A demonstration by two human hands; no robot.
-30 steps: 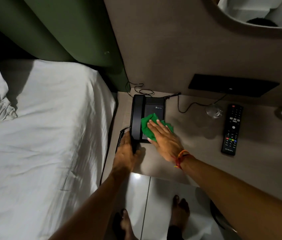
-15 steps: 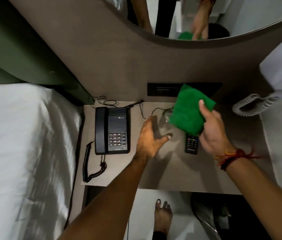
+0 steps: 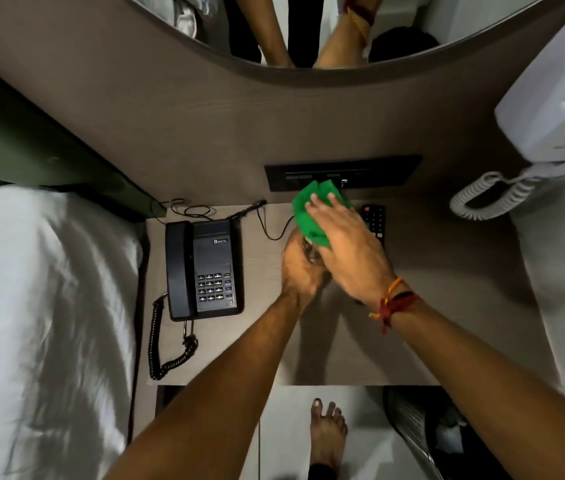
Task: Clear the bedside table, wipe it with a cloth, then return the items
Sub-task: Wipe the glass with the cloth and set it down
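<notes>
On the bedside table (image 3: 343, 341) my left hand (image 3: 300, 271) is curled around a clear glass (image 3: 310, 249), which is almost wholly hidden. My right hand (image 3: 350, 251) presses a green cloth (image 3: 309, 216) over the top of the glass, fingers spread on the cloth. A black TV remote (image 3: 374, 218) lies just right of the cloth, partly under my right hand. A black desk phone (image 3: 211, 268) with a coiled cord sits at the table's left side.
A white bed (image 3: 31, 306) borders the table on the left. A black switch panel (image 3: 378, 171) is on the back wall under a mirror (image 3: 309, 22). A white wall phone (image 3: 551, 109) with coiled cord hangs at right. A dark bin (image 3: 423, 431) stands on the floor.
My right hand left the desk phone with the cloth, lifted it, and now brings it down onto the glass. My left hand moved from the phone's handset to the glass and closed around it.
</notes>
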